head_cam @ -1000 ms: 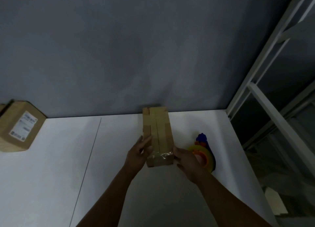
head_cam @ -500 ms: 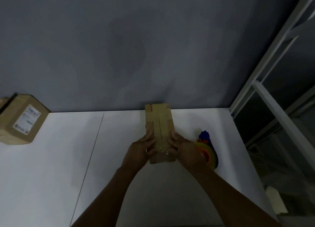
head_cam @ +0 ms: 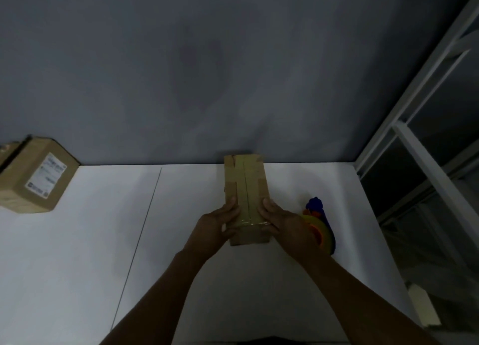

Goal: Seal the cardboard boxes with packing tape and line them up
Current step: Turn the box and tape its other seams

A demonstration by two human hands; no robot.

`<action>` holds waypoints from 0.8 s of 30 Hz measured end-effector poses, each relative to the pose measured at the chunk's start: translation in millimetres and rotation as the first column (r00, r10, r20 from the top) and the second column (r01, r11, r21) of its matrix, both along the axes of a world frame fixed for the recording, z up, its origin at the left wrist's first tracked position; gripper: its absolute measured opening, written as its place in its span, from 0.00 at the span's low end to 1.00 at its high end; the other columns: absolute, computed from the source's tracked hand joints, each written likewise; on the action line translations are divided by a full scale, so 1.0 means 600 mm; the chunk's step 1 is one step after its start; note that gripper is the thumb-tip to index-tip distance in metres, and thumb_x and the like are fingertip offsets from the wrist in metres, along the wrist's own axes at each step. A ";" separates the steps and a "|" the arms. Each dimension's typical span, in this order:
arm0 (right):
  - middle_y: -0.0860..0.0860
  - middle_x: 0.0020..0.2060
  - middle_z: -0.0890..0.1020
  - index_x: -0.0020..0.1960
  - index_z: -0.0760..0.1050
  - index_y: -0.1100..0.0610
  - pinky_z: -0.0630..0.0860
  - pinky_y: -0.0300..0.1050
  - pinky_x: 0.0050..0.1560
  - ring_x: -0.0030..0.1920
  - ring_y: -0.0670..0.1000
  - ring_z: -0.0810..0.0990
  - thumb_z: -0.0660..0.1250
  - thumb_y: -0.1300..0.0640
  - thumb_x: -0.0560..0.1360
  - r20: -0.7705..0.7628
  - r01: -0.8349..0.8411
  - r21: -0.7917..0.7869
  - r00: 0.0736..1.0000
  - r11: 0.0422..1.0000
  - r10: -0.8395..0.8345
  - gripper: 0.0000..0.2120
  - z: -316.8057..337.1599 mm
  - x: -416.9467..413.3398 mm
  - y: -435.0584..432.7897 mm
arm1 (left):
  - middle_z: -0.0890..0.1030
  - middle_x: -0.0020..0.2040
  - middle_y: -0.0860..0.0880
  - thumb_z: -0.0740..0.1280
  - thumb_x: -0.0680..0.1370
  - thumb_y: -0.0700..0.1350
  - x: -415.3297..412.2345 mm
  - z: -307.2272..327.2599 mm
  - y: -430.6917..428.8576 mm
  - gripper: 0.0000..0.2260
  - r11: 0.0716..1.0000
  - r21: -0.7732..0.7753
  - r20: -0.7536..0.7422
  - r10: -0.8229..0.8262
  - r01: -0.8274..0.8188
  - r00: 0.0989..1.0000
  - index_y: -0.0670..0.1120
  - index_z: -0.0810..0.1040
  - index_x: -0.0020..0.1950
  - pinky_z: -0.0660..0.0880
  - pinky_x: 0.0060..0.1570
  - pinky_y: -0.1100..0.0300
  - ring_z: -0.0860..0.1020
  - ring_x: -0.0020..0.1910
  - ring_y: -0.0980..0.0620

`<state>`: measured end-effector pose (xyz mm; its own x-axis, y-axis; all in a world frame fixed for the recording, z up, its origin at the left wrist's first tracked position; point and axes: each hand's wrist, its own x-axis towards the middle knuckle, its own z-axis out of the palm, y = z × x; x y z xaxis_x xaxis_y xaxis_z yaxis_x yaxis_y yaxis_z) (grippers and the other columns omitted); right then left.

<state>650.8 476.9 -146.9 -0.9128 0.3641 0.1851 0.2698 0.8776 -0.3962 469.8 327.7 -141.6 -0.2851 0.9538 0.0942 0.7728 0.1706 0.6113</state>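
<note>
A narrow box (head_cam: 246, 184) of brown cardboard lies lengthwise on the white table (head_cam: 90, 254), near the middle of the view; its far end sits at the grey wall (head_cam: 233, 72), though whether it touches cannot be told. Brown tape runs along its top seam, and a glossy strip of clear tape (head_cam: 248, 222) crosses the top near the close end and folds down over the end face.

The left hand (head_cam: 215, 226) grips the near left side of the narrow box, thumb lying on the top face; the right hand (head_cam: 285, 225) grips the near right side in the same way, thumb on top; the two hands are apart, with the width of the box between them.

Just right of the box, partly hidden behind the right hand, lies a tape dispenser (head_cam: 321, 224) with a blue handle and an orange and yellow roll.

Well apart on the left, close to the wall, stands a second box (head_cam: 23, 189) with a white label (head_cam: 46, 176) on its top; a dark seam (head_cam: 140, 238) runs across the table between the two boxes; a white metal frame (head_cam: 420, 163) rises at the right edge.
</note>
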 end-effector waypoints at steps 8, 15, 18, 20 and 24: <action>0.46 0.68 0.65 0.68 0.70 0.60 0.58 0.19 0.61 0.66 0.44 0.67 0.67 0.60 0.76 -0.019 0.104 -0.435 0.992 0.894 -0.125 0.21 0.039 0.017 -0.002 | 0.60 0.72 0.59 0.73 0.70 0.49 -0.004 0.029 -0.005 0.35 0.996 -0.064 0.422 0.090 -0.069 0.902 0.49 0.64 0.74 0.64 0.58 0.79 0.64 0.69 0.59; 0.45 0.71 0.60 0.71 0.65 0.57 0.51 0.17 0.61 0.67 0.41 0.61 0.64 0.61 0.78 0.053 0.051 -0.366 0.998 0.929 -0.034 0.23 0.035 0.017 0.006 | 0.58 0.73 0.59 0.71 0.72 0.46 -0.002 0.026 -0.008 0.32 0.994 -0.081 0.352 0.091 -0.067 0.932 0.51 0.63 0.74 0.63 0.58 0.80 0.64 0.69 0.57; 0.42 0.72 0.58 0.72 0.64 0.56 0.55 0.21 0.65 0.70 0.40 0.61 0.67 0.65 0.75 0.044 0.043 -0.462 0.999 0.886 -0.025 0.27 0.024 0.022 0.010 | 0.56 0.73 0.63 0.72 0.72 0.40 -0.003 0.025 -0.014 0.35 0.999 -0.040 0.290 0.030 -0.019 0.957 0.59 0.59 0.72 0.66 0.61 0.74 0.65 0.69 0.60; 0.40 0.72 0.59 0.72 0.65 0.55 0.60 0.25 0.66 0.70 0.40 0.62 0.67 0.64 0.75 0.033 0.062 -0.538 0.998 0.840 -0.053 0.27 0.021 0.027 0.012 | 0.60 0.70 0.68 0.72 0.73 0.39 0.002 0.027 -0.019 0.33 0.998 -0.007 0.344 0.065 -0.067 0.937 0.65 0.62 0.69 0.70 0.61 0.68 0.69 0.65 0.65; 0.45 0.71 0.58 0.71 0.65 0.60 0.58 0.19 0.61 0.65 0.34 0.61 0.65 0.65 0.77 0.015 0.004 -0.518 1.000 0.855 0.004 0.24 0.018 0.027 0.017 | 0.72 0.53 0.77 0.72 0.73 0.41 0.006 0.024 -0.027 0.29 0.977 -0.052 0.411 0.208 -0.205 0.888 0.68 0.66 0.62 0.73 0.59 0.65 0.74 0.51 0.76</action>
